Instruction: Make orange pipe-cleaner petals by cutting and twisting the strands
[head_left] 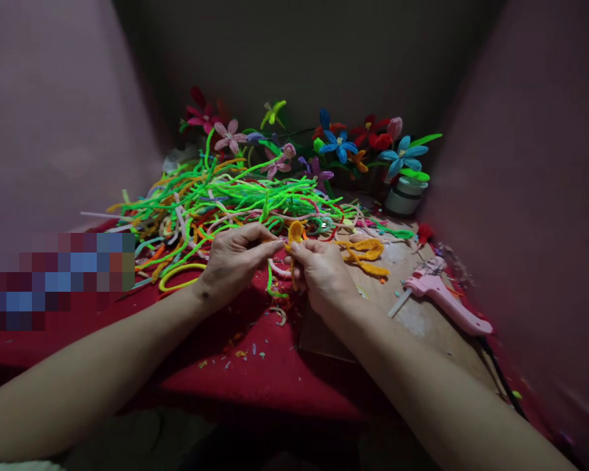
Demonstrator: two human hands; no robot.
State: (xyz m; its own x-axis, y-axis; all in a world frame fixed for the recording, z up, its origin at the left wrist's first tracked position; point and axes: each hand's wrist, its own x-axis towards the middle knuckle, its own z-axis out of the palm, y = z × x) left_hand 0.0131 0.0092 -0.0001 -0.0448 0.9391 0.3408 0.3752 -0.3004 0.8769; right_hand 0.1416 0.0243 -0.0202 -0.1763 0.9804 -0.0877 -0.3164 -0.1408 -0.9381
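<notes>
My right hand (324, 271) pinches an orange pipe cleaner (296, 230) between thumb and fingers. Its upper part is bent into a rounded loop that stands above the fingertips, and a tail hangs below them. Close against it, my left hand (240, 261) is closed, thumb and forefinger pinching the orange strand at the loop's left side. The fingertips partly hide where the strand is gripped. Just right of my right hand, more orange looped pipe cleaners (368, 250) lie on a piece of cardboard (407, 261).
Behind my hands spreads a tangled heap of pipe cleaners (275, 193), mostly green. Finished pipe-cleaner flowers (341, 145) stand along the back, near a white jar (406, 196). A pink glue gun (446, 302) rests on the right. Scraps litter the red cloth (216, 373).
</notes>
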